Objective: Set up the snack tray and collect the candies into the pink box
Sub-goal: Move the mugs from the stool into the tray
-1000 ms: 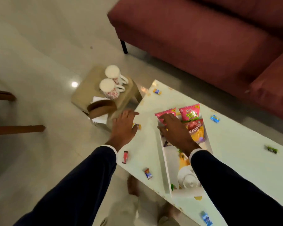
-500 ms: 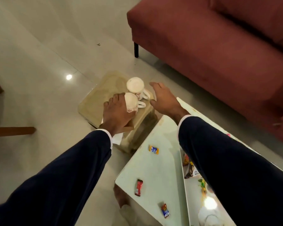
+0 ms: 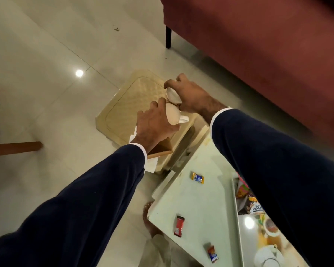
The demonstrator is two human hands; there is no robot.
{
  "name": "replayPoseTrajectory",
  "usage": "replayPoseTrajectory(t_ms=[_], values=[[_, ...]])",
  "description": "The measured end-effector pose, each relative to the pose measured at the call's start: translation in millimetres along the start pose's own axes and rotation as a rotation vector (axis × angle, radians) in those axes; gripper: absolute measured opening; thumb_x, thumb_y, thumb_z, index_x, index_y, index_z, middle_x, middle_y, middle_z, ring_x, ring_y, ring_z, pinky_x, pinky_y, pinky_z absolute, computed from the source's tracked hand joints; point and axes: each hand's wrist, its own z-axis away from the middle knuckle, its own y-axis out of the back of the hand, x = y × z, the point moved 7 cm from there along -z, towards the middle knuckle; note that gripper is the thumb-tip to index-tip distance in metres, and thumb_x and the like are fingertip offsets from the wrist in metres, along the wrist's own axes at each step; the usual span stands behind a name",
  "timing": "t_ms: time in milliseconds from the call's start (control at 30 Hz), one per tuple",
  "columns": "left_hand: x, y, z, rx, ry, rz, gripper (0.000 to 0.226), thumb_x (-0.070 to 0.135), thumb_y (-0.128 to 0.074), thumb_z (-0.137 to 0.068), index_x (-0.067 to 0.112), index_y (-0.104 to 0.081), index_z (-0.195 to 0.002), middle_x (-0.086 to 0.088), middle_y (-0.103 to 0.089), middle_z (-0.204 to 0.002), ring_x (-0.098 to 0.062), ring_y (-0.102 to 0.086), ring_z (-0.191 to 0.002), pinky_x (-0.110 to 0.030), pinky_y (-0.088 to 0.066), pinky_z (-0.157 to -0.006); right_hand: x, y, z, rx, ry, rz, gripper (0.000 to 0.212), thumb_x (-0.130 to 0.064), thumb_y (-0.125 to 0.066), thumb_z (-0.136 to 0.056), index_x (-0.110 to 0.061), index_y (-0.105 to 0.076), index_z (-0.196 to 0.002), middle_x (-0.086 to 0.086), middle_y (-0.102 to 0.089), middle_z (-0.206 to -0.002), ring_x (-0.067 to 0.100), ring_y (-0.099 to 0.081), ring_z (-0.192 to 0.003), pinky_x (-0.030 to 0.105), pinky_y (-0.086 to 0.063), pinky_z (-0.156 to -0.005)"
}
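Two white cups stand upside down on a beige stool point(image 3: 121, 105) beside the white table point(image 3: 197, 201). My left hand point(image 3: 154, 124) grips the nearer cup point(image 3: 173, 115), whose handle points right. My right hand point(image 3: 191, 97) grips the farther cup point(image 3: 173, 94). Loose wrapped candies lie on the table: a blue and orange one point(image 3: 197, 177), a red one point(image 3: 179, 225) and another point(image 3: 212, 254) near the front edge. The white snack tray point(image 3: 237, 218) at the right holds snack packets point(image 3: 249, 201) and a white teapot point(image 3: 266, 257), partly hidden by my right sleeve. No pink box is in view.
A brown napkin holder point(image 3: 162, 149) with white napkins point(image 3: 150, 164) sits on the stool's near corner. A dark red sofa point(image 3: 258, 45) runs along the back right. A wooden bar point(image 3: 14, 148) juts in at the left over the tiled floor. My foot point(image 3: 148, 214) shows below the table.
My right hand has left the snack tray and reached across to the stool, closing on the farther cup. My left hand has closed round the nearer cup. The camera has leaned forward.
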Motion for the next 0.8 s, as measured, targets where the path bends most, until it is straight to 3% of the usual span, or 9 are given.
replayPoseTrajectory(t_ms=[167,267,333,433,500,567,667,767,800], values=[[-3,6,1,-0.025,0.051,0.175,0.085,0.055,-0.084,-0.070,0.019,-0.041,-0.134,-0.005,-0.060,-0.128,-0.028,-0.062,-0.112,-0.047,-0.052,-0.092,63,14,56,0.265,-0.265,-0.535,0.078,-0.003,-0.082,-0.069,-0.034,-0.047,-0.131,0.001,-0.041,-0.131,0.017,-0.043,-0.115,0.030,-0.052,-0.089],[6,12,18,0.003,0.088,0.358,0.085,0.053,-0.088,-0.066,0.026,-0.042,-0.131,0.003,-0.060,-0.126,-0.019,-0.059,-0.107,-0.038,-0.052,-0.085,105,17,127,0.503,-0.423,-1.008,0.080,-0.002,-0.087,-0.065,-0.028,-0.049,-0.130,0.005,-0.048,-0.140,0.022,-0.053,-0.126,0.037,-0.058,-0.092],[22,14,40,0.053,0.076,0.515,0.080,0.049,-0.091,-0.065,0.029,-0.045,-0.128,0.011,-0.060,-0.120,-0.013,-0.058,-0.103,-0.034,-0.052,-0.082,126,14,185,0.633,-0.465,-1.303,0.079,-0.002,-0.088,-0.066,-0.025,-0.049,-0.131,0.009,-0.054,-0.138,0.025,-0.063,-0.121,0.042,-0.062,-0.083],[54,1,84,0.027,0.085,0.769,0.075,0.037,-0.093,-0.067,0.028,-0.047,-0.126,0.014,-0.060,-0.116,-0.014,-0.063,-0.109,-0.042,-0.060,-0.087,148,10,290,0.753,-0.497,-1.560,0.078,-0.007,-0.089,-0.068,-0.025,-0.049,-0.132,0.013,-0.057,-0.138,0.028,-0.067,-0.118,0.043,-0.060,-0.081],[82,-14,116,-0.021,0.059,0.798,0.073,0.034,-0.093,-0.068,0.027,-0.049,-0.126,0.013,-0.061,-0.116,-0.011,-0.063,-0.109,-0.037,-0.058,-0.091,157,2,362,0.773,-0.549,-1.680,0.080,-0.012,-0.092,-0.065,-0.025,-0.049,-0.131,0.013,-0.060,-0.136,0.031,-0.068,-0.117,0.041,-0.061,-0.080],[117,-32,151,-0.090,0.000,0.779,0.071,0.032,-0.094,-0.068,0.031,-0.049,-0.123,0.019,-0.059,-0.114,-0.003,-0.061,-0.102,-0.025,-0.053,-0.085,163,-8,431,0.766,-0.658,-1.705,0.080,-0.013,-0.091,-0.062,-0.026,-0.051,-0.130,0.013,-0.061,-0.133,0.031,-0.068,-0.116,0.038,-0.062,-0.078],[170,-64,201,-0.244,-0.093,0.693,0.076,0.041,-0.093,-0.061,0.039,-0.048,-0.122,0.019,-0.060,-0.118,-0.007,-0.061,-0.108,-0.029,-0.053,-0.084,170,-26,516,0.699,-0.797,-1.602,0.078,-0.012,-0.089,-0.062,-0.030,-0.052,-0.128,0.011,-0.060,-0.132,0.029,-0.069,-0.113,0.035,-0.062,-0.074],[217,-96,245,-0.352,-0.179,0.551,0.079,0.055,-0.087,-0.059,0.046,-0.044,-0.125,0.025,-0.059,-0.120,-0.006,-0.062,-0.107,-0.021,-0.050,-0.075,185,-43,578,0.606,-0.852,-1.337,0.083,-0.007,-0.094,-0.060,-0.032,-0.053,-0.127,0.006,-0.059,-0.128,0.026,-0.067,-0.112,0.031,-0.063,-0.073],[227,-106,258,-0.370,-0.195,0.503,0.081,0.059,-0.085,-0.059,0.046,-0.044,-0.127,0.024,-0.060,-0.123,-0.009,-0.062,-0.109,-0.025,-0.052,-0.077,191,-49,588,0.555,-0.857,-1.201,0.082,-0.008,-0.095,-0.060,-0.032,-0.053,-0.127,0.003,-0.059,-0.127,0.024,-0.065,-0.113,0.028,-0.062,-0.075]])
